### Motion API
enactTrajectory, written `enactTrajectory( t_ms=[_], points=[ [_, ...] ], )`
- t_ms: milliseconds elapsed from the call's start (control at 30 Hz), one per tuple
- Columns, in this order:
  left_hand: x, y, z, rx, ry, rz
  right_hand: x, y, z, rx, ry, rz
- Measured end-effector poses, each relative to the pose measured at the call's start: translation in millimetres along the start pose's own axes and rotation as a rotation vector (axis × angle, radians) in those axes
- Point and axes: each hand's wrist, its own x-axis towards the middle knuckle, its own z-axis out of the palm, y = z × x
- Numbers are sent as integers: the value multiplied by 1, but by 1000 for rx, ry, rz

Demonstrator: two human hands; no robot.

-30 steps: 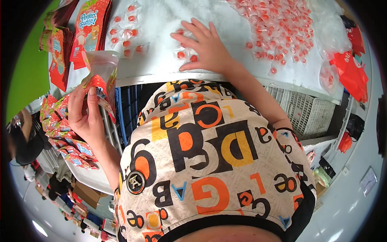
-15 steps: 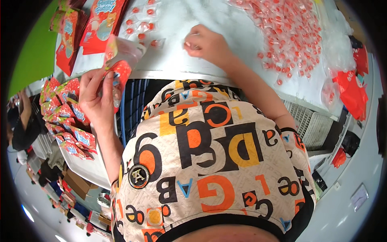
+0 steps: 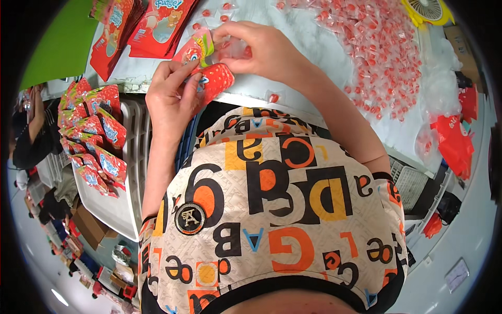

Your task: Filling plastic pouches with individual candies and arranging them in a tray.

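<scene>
My left hand point(image 3: 175, 94) grips a red printed pouch point(image 3: 218, 82) near the table's front edge, fingers and thumb pinched on its side. At the pouch's mouth, my right hand point(image 3: 274, 55) has its thumb and fingers closed around a few clear-wrapped red candies point(image 3: 230, 49). Part of that bunch lies behind the fingers, so I cannot tell whether any is inside the pouch. One wrapped candy point(image 3: 274, 97) sits alone at the table edge below my right hand. Beyond the pouch lie several more wrapped candies point(image 3: 206, 13).
A broad pile of wrapped candies point(image 3: 384, 65) covers the table's right. Flat red pouches point(image 3: 162, 29) are stacked at the far left, beside a green surface point(image 3: 55, 47). Plump pouches stand in a white tray point(image 3: 125, 209) at left. A yellow fan point(image 3: 429, 10) is far right.
My right hand has moved left to the pouch with candies in its fingers. My left hand has brought the pouch rightward and tilted it toward the right hand.
</scene>
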Motion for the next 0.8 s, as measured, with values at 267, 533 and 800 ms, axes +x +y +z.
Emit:
enactTrajectory(
  t_ms=[267,533,800],
  points=[
    [0,-8,5,-87,44,18,15,-8,1,-83,-23,-19],
    [7,11,13,-156,9,-70,29,-20,10,71,150,280],
    [11,11,16,-178,52,-93,32,-21,18,439,323,152]
  ],
)
